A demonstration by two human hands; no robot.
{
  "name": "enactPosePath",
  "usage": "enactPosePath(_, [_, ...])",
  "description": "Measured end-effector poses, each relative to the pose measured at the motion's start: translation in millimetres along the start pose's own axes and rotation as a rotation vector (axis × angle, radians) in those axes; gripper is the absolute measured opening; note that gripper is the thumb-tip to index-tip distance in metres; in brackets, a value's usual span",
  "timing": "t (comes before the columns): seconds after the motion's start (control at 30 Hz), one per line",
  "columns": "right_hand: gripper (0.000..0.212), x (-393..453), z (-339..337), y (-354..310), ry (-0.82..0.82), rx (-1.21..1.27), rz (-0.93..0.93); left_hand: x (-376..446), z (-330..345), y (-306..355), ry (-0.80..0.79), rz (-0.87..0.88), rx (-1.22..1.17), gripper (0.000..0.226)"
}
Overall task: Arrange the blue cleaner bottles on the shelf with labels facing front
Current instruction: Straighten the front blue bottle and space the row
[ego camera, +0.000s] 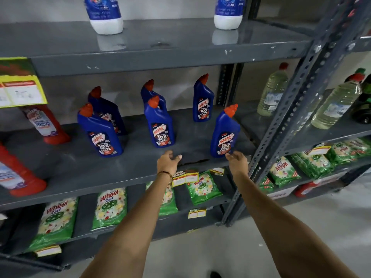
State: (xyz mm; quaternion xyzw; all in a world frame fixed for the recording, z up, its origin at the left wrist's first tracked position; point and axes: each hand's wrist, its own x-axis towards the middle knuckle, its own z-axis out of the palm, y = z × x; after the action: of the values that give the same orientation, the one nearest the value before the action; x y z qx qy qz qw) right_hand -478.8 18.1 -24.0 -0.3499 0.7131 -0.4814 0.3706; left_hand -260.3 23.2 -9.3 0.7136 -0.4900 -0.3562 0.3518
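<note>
Several blue Harpic cleaner bottles with orange caps stand upright on the grey middle shelf point(80, 169), labels toward me. One stands front left point(100, 133) with another behind it point(108, 115). A middle pair stands one behind the other point(159, 125). A single bottle point(202, 101) is at the back right. The front right bottle point(224, 133) stands near the shelf edge. My right hand point(237, 161) is just below that bottle's base, fingers apart, holding nothing. My left hand point(168, 161) rests at the shelf's front edge, fingers loosely spread and empty.
Red cleaner bottles point(46, 125) stand at the shelf's left. White-and-blue bottles point(104, 15) are on the shelf above. Green Wheel detergent packs point(110, 207) lie on the shelves below. Clear liquid bottles point(273, 91) fill the neighbouring rack beyond a perforated steel upright point(285, 109).
</note>
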Motion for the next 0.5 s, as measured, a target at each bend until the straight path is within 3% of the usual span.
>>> enactPosePath(0.17, [0.039, -40, 34, -3, 0.005, 0.018, -0.005, 8, -46, -26, 0.001, -0.019, 0.010, 0.053])
enactPosePath(0.5, [0.048, -52, 122, -35, -0.291, -0.086, -0.025, 39, -88, -41, 0.053, -0.081, -0.085, 0.055])
